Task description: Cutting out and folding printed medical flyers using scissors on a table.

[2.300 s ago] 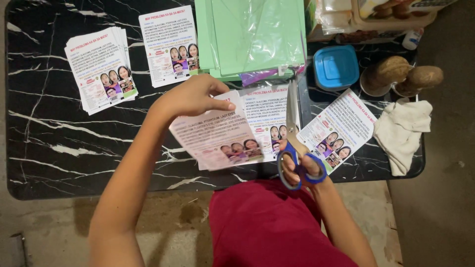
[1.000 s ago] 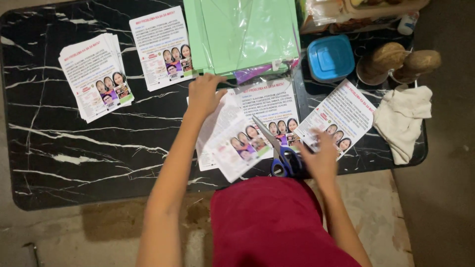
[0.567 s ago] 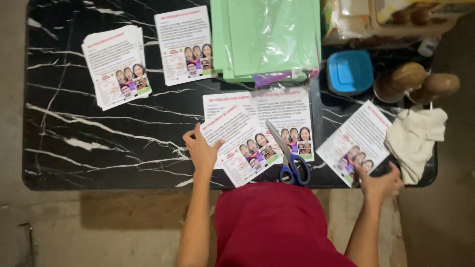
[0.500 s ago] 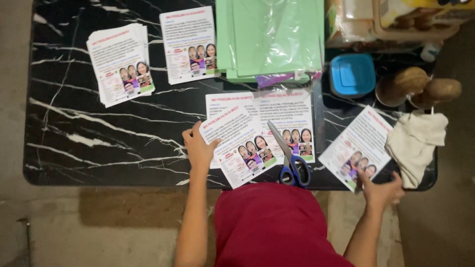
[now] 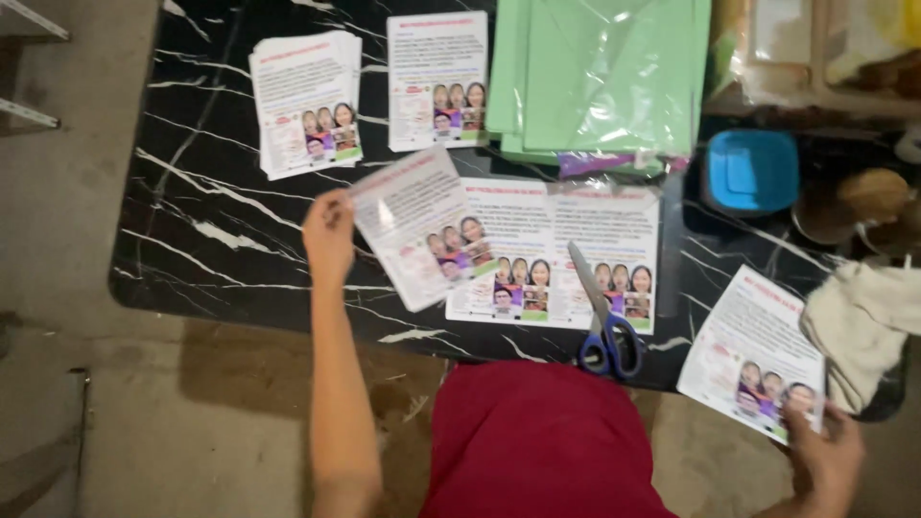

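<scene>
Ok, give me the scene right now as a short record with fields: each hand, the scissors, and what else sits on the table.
left hand: holds a cut leaflet by its corner, lifted over the black marble table
right hand: grips another leaflet at its lower edge, at the table's right end
scissors: lying on the uncut sheet, blue handles toward the person, no hand on them
leaflet stacks: two, at the far left
green paper: far centre
blue lid: right of the green paper
</scene>
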